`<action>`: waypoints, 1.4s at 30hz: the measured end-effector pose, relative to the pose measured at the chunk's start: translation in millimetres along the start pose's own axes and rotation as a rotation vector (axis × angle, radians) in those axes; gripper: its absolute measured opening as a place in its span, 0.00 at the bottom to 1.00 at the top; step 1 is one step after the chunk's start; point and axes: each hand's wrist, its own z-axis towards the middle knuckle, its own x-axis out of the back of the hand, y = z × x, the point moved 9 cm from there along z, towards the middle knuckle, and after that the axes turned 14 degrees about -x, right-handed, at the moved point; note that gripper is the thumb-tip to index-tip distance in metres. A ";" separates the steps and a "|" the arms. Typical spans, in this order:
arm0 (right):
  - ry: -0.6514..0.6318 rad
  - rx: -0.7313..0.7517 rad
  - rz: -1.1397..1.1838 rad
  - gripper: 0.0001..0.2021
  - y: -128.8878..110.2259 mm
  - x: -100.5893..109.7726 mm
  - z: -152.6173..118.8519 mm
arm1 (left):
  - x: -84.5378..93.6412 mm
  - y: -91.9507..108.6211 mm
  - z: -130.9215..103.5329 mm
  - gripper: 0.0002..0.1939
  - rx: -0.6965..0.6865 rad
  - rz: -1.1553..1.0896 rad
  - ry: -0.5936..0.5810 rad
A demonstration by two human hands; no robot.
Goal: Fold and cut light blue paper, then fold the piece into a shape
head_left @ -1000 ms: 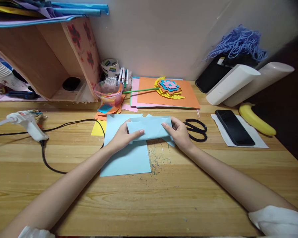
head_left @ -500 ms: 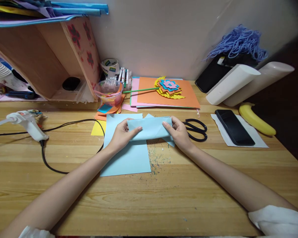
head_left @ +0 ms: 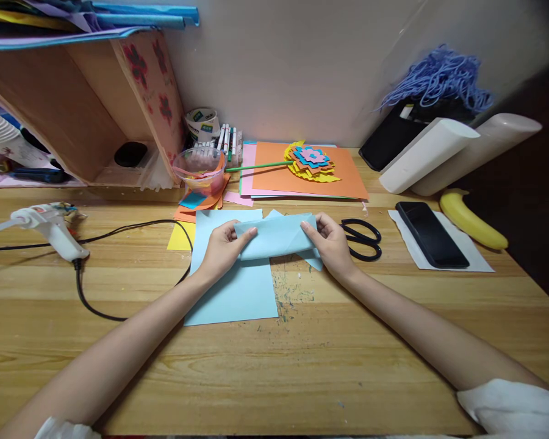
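Back from the front edge of the worktop (head_left: pixel 274 378), the left hand (head_left: pixel 222 250) and right hand (head_left: pixel 333 249) are pinching folded blue paper (head_left: pixel 279 238) closed at both ends, where uneven pulling could skew it

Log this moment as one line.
left grip: light-blue paper, one end; right grip: same paper, other end; by right grip: black scissor handles; table: blue sheet

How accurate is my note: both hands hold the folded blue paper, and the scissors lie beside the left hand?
One slip: the scissors lie beside the right hand, not the left hand, as the head view shows. Both hands do hold the folded blue paper.
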 end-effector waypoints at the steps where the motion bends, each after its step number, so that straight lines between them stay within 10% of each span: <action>1: 0.027 0.000 0.011 0.12 0.0 2.9 0.6 | -0.1 0.5 0.1 0.17 -0.004 0.012 -0.003; 32: 0.092 -0.089 0.095 0.15 12.4 12.6 8.6 | -7.5 14.0 0.6 0.21 -0.057 0.010 -0.115; 42: -0.140 -0.050 -0.061 0.14 8.2 -12.9 0.6 | -40.0 6.9 -13.8 0.18 0.065 -0.019 -0.550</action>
